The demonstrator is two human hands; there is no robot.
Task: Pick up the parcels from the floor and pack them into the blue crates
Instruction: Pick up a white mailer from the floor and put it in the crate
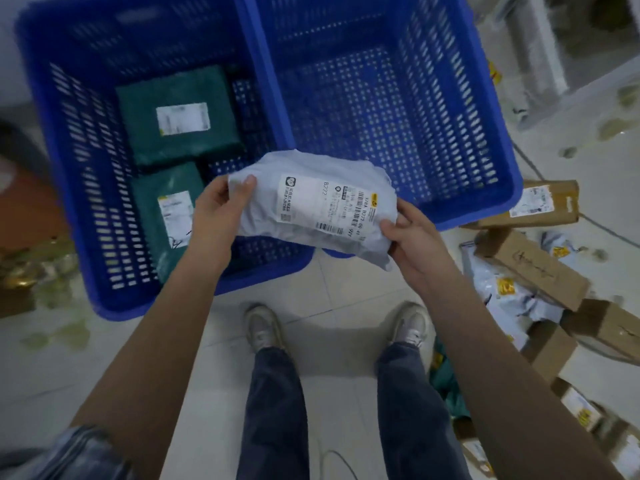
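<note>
Parcel (322, 206) | between both grips | left (221, 209), right (412, 233) clamped on its ends

The far walls of both blue crates, the left crate (62, 140) and the right crate (467, 126), are cut off by the top edge. The grey parcel (322, 206) hides the near rims where the crates meet, and the left hand (218, 216) covers part of the lower green parcel (166, 216). Print on the labels is too small to read. The cardboard boxes (533, 268) at the right run past the frame edge, blurred
</note>
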